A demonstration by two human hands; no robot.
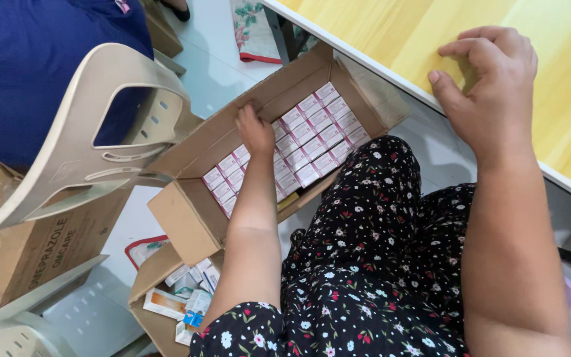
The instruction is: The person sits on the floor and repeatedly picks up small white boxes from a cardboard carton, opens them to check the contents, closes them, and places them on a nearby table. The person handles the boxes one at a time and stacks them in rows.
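My left hand (pixel 254 129) reaches down into an open cardboard box (pixel 193 218) on the floor. Its fingers rest among rows of small white and pink packets (pixel 318 129) that fill the box; whether they grip one is hidden. My right hand (pixel 490 82) lies on the yellow tabletop (pixel 563 99), fingers curled and spread, holding nothing. My lap in a black floral dress (pixel 378 264) sits between the two arms.
A beige plastic chair (pixel 87 145) stands at the left with a person in blue clothing (pixel 28 59) on it. A large brown carton (pixel 28 251) sits below it. A smaller open box (pixel 166 297) with mixed small packets lies near my knee.
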